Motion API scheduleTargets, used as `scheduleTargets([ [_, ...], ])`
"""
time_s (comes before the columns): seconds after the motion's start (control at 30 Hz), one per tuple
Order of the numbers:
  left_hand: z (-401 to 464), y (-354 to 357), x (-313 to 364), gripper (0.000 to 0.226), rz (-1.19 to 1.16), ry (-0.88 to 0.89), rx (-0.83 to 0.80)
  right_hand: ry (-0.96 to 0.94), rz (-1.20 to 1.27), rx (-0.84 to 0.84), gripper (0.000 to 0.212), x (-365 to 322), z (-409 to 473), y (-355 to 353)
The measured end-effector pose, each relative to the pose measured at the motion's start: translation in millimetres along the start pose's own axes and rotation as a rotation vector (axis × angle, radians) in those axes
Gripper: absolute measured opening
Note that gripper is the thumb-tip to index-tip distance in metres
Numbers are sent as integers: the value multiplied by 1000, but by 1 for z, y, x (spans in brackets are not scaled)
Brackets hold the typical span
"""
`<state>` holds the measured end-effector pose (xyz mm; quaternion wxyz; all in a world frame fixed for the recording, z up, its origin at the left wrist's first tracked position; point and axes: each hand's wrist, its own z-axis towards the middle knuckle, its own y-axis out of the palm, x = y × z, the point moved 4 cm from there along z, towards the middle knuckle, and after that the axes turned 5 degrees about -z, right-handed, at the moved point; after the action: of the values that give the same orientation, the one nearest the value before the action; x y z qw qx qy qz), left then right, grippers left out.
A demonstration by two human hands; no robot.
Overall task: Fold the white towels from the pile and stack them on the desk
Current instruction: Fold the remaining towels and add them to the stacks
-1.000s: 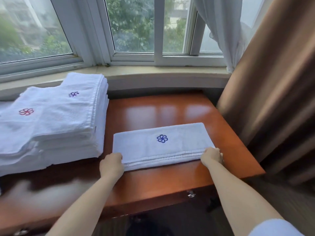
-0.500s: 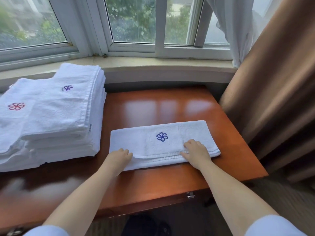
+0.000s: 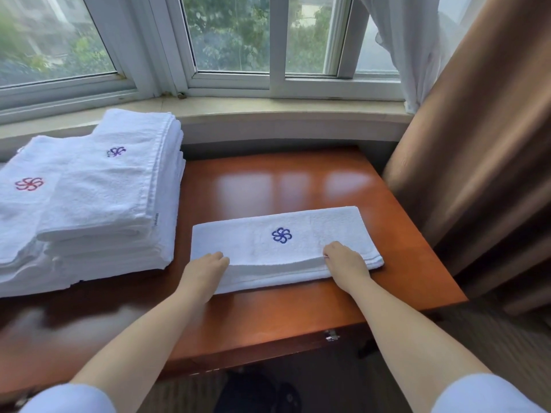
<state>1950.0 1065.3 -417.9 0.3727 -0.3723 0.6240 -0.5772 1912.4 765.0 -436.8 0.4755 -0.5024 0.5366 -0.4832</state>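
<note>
You've got 1 folded towel [image 3: 286,248] on the worktop [image 3: 268,186], 1 pile of white towels [image 3: 98,204] beside it, no. of layers unclear. Flower logos: 2 blue, 1 red. Hands on towel: 2, left hand [image 3: 205,271] & right hand [image 3: 346,263].

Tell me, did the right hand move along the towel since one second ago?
Yes. The right hand slid left from the folded towel's right end toward its blue logo.
</note>
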Motion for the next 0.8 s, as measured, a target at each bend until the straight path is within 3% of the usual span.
scheduleTargets([
  [0.1, -9, -21, 12, 37, 111, 249, 104, 13, 42, 132, 15, 5, -5, -9],
  [0.2, -17, -10, 10, 35, 148, 360, 32, -85, -12, 94, 15, 2, -13, -6],
  [0.33, -16, 30, 0, 39, 71, 221, -140, -177, -44, 66, 15, -4, -18, 3],
  [0.5, -3, 31, 4, 31, -43, 66, -185, -195, -112, 26, 27, -3, -12, 1],
  [0.8, 2, 26, 0, 28, 12, 177, -154, -161, -253, -37, 39, -9, -3, -7],
])
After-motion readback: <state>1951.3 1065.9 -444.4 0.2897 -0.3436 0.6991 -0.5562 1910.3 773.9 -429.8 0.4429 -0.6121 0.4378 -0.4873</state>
